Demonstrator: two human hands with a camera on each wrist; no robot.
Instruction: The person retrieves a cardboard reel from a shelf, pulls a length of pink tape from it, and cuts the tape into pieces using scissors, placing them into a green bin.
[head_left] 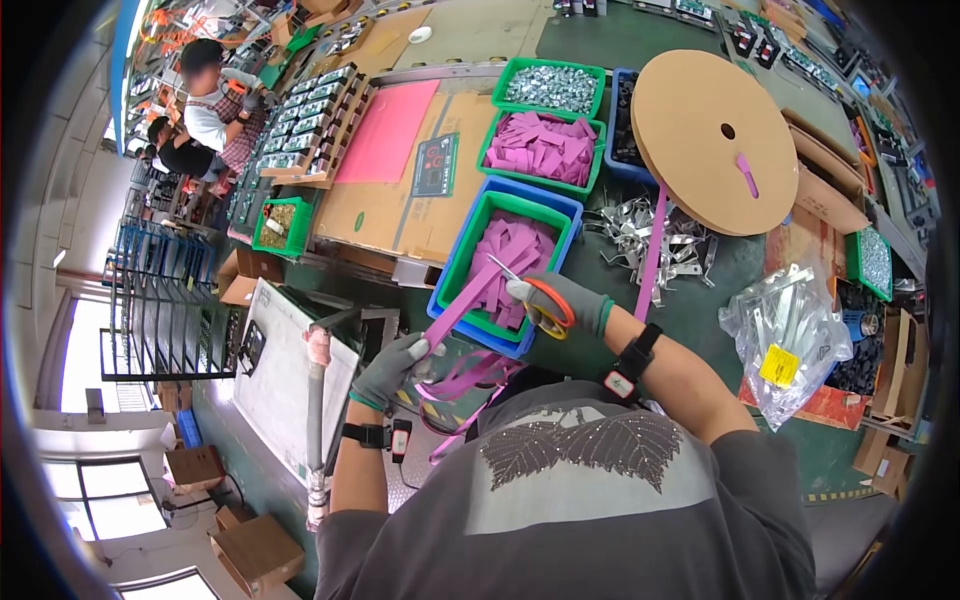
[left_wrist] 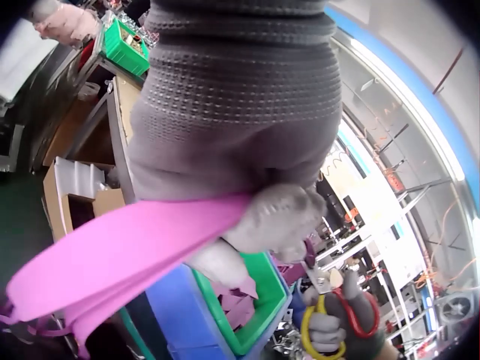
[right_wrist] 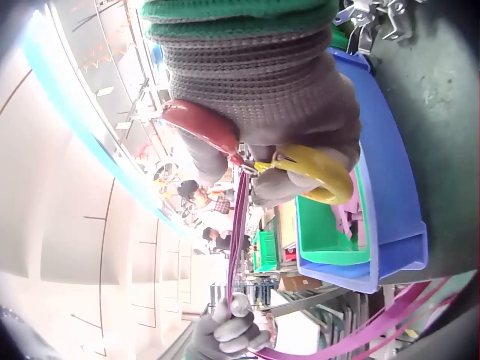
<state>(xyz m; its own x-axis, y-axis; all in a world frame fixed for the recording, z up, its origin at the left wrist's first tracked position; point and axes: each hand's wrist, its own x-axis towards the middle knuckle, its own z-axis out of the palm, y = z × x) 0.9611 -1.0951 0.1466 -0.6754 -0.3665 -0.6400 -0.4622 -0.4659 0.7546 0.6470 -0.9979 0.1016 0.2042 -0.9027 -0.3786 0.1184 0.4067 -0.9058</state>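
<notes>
In the head view my gloved left hand (head_left: 392,370) pinches a purple ribbon (head_left: 458,303), which slants up across the green bin (head_left: 474,235) to the scissors. More of the ribbon (left_wrist: 127,262) loops below that hand in the left wrist view. My gloved right hand (head_left: 582,300) grips scissors with red and yellow handles (right_wrist: 319,174), fingers through the loops. Their blades (head_left: 502,267) meet the ribbon's far end above the bin. Cut purple pieces (head_left: 520,245) fill that green bin, which sits inside a blue bin (head_left: 437,310).
A large cardboard reel (head_left: 690,140) with purple ribbon stands at the right. Near it lie metal brackets (head_left: 655,240) and a plastic bag of parts (head_left: 785,335). Behind are green bins of purple pieces (head_left: 540,148) and metal parts (head_left: 550,88). Another person (head_left: 215,110) works at the far left.
</notes>
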